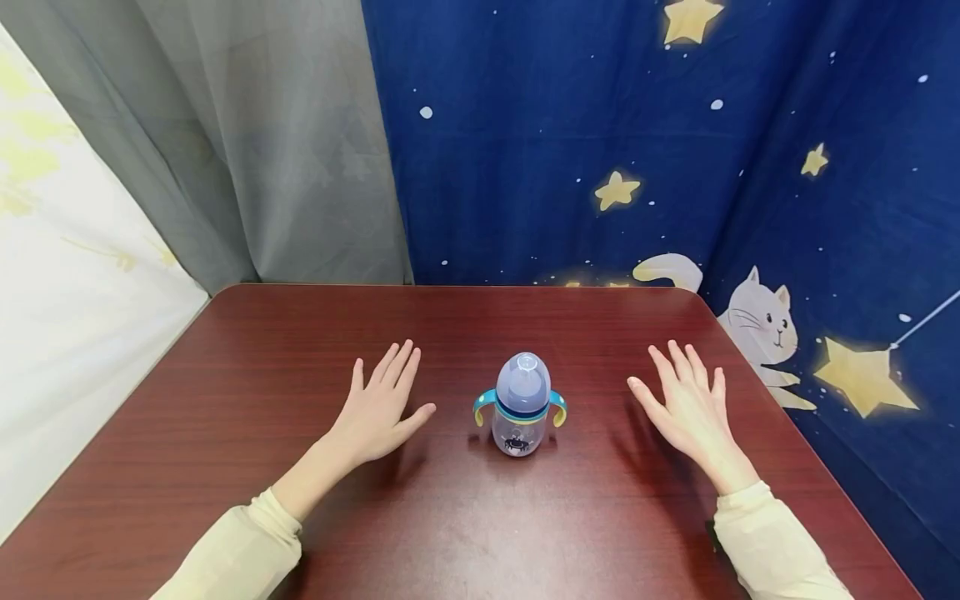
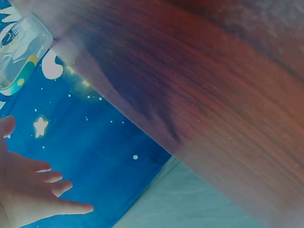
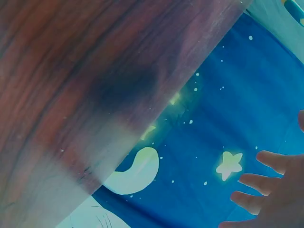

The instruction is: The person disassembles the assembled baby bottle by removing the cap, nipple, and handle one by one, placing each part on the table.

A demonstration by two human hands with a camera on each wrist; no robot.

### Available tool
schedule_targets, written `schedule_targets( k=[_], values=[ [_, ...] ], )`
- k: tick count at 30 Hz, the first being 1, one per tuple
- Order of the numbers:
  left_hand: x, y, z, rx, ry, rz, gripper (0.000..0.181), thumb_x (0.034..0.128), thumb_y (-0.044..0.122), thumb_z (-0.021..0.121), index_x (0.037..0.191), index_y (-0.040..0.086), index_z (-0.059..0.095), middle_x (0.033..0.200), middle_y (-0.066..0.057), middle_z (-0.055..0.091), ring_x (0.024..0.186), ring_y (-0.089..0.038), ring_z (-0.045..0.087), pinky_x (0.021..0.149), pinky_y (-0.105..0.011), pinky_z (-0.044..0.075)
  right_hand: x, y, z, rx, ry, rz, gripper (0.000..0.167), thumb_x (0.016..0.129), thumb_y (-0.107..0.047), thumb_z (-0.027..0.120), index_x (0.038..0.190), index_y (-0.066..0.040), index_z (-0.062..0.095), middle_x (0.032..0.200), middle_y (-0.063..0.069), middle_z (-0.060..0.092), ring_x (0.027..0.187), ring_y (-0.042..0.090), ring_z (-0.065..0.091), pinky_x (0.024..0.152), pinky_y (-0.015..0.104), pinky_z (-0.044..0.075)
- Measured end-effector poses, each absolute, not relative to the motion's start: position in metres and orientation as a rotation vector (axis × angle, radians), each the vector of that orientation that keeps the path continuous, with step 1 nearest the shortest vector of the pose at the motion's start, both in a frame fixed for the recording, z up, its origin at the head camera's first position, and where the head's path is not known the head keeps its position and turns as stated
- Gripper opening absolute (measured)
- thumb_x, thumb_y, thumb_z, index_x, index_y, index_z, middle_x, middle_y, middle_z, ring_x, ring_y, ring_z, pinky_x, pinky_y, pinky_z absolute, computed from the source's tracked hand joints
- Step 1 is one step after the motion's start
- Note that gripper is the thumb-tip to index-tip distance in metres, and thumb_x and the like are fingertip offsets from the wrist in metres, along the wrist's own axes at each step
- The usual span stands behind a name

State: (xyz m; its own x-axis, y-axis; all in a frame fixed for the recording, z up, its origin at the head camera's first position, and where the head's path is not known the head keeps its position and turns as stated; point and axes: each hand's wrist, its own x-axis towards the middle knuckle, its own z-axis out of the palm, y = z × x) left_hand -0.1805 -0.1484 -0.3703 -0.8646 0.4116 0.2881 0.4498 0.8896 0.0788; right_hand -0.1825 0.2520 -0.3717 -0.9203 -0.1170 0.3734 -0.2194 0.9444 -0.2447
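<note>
A small baby bottle (image 1: 522, 407) stands upright near the middle of the table, with a lilac domed cap, a clear body bearing a dark print, and a blue-and-yellow handle on each side. To its left is my left hand (image 1: 381, 410), palm down with fingers spread and nothing held. My right hand (image 1: 687, 410) is on the other side, farther from the bottle, its fingers also spread and holding nothing. In the left wrist view, part of the bottle (image 2: 23, 52) shows at the upper left, above the left hand (image 2: 28, 190). Only the fingers (image 3: 270, 183) of the right hand appear in the right wrist view.
The dark red wooden table (image 1: 450, 525) has rounded far corners. Behind it hang a grey curtain (image 1: 307, 150) and a blue curtain (image 1: 525, 150) with stars and a cat print. White cloth (image 1: 67, 275) borders the left edge.
</note>
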Motion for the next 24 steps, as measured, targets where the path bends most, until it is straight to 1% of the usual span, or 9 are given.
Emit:
schedule_targets(
  k=[4, 7, 9, 12, 14, 17, 24],
  values=[
    [-0.182, -0.148, -0.369, -0.679, -2.754, -0.277, 0.071, 0.0861, 0.044, 0.045, 0.138, 0.002, 0.022, 0.143, -0.011, 0.018, 0.130, -0.023, 0.010, 0.096, -0.057, 0.009, -0.183, 0.249, -0.368, 0.245, -2.696, 0.416, 0.059, 0.088, -0.046, 0.044, 0.129, -0.003, 0.039, 0.134, 0.023, 0.029, 0.126, 0.035, 0.015, 0.094, 0.059, 0.001],
    [-0.183, -0.146, -0.366, -0.697, -2.730, -0.481, 0.072, 0.0843, 0.044, 0.050, 0.139, 0.005, 0.023, 0.141, -0.009, 0.025, 0.128, -0.023, 0.020, 0.098, -0.049, 0.017, -0.185, 0.246, -0.361, 0.256, -2.629, 0.451, 0.056, 0.088, -0.043, 0.046, 0.127, -0.004, 0.042, 0.132, 0.020, 0.034, 0.124, 0.034, 0.021, 0.095, 0.056, 0.009],
    [-0.185, -0.144, -0.365, -0.706, -2.724, -0.646, 0.077, 0.0809, 0.050, 0.053, 0.139, 0.009, 0.023, 0.139, -0.007, 0.029, 0.125, -0.021, 0.026, 0.097, -0.045, 0.024, -0.188, 0.243, -0.355, 0.273, -2.583, 0.481, 0.053, 0.088, -0.040, 0.048, 0.126, -0.005, 0.044, 0.131, 0.019, 0.037, 0.123, 0.033, 0.025, 0.095, 0.054, 0.014],
    [-0.187, -0.139, -0.367, -0.712, -2.723, -0.868, 0.087, 0.0724, 0.058, 0.059, 0.139, 0.015, 0.024, 0.135, -0.004, 0.035, 0.121, -0.019, 0.034, 0.093, -0.042, 0.031, -0.191, 0.237, -0.345, 0.304, -2.527, 0.527, 0.050, 0.088, -0.037, 0.049, 0.125, -0.005, 0.046, 0.128, 0.017, 0.040, 0.120, 0.033, 0.030, 0.092, 0.053, 0.020],
    [-0.190, -0.136, -0.370, -0.729, -2.727, -0.945, 0.091, 0.0681, 0.060, 0.062, 0.139, 0.017, 0.024, 0.132, -0.002, 0.039, 0.119, -0.017, 0.037, 0.092, -0.041, 0.033, -0.192, 0.232, -0.339, 0.319, -2.501, 0.551, 0.048, 0.087, -0.037, 0.050, 0.125, -0.007, 0.047, 0.126, 0.017, 0.043, 0.118, 0.033, 0.032, 0.090, 0.054, 0.023],
    [-0.193, -0.131, -0.375, -0.768, -2.742, -1.012, 0.094, 0.0647, 0.057, 0.068, 0.138, 0.016, 0.026, 0.129, -0.003, 0.043, 0.117, -0.018, 0.039, 0.091, -0.041, 0.033, -0.194, 0.224, -0.329, 0.334, -2.476, 0.578, 0.046, 0.087, -0.037, 0.051, 0.123, -0.008, 0.050, 0.123, 0.016, 0.047, 0.116, 0.032, 0.036, 0.088, 0.052, 0.027],
    [-0.200, -0.116, -0.384, -0.878, -2.845, -1.017, 0.095, 0.0633, 0.048, 0.074, 0.137, 0.013, 0.026, 0.127, -0.009, 0.045, 0.115, -0.024, 0.041, 0.090, -0.044, 0.035, -0.195, 0.199, -0.308, 0.385, -2.549, 0.653, 0.046, 0.087, -0.045, 0.047, 0.122, -0.015, 0.052, 0.121, 0.010, 0.050, 0.113, 0.028, 0.040, 0.085, 0.051, 0.032]
  ],
)
